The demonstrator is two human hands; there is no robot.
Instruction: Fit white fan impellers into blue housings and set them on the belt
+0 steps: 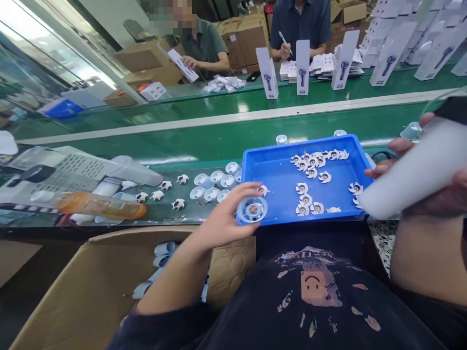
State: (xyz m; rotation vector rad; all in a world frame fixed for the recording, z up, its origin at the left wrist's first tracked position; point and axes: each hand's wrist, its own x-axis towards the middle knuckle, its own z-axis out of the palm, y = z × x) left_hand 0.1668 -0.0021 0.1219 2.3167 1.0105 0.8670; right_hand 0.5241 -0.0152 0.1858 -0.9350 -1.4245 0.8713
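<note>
Here, the left grip [226,216] clamps a blue cup [252,209] mid-frame. Rightward, the right grip [434,207] clasps a white cylinder [416,175] slanting lower-left.

The dark T-shirt [266,311] bears an orange smiley-face print [314,288]

pale-blue cup [252,210] | held, open end facing camera | white cylinder [418,170] | held tilted, perhaps a bottle, blurred

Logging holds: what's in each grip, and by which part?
Left grip: blue housing, by its outer rim, between thumb and fingers. Right grip: white cylinder, around its body; exact contact partly hidden.
</note>
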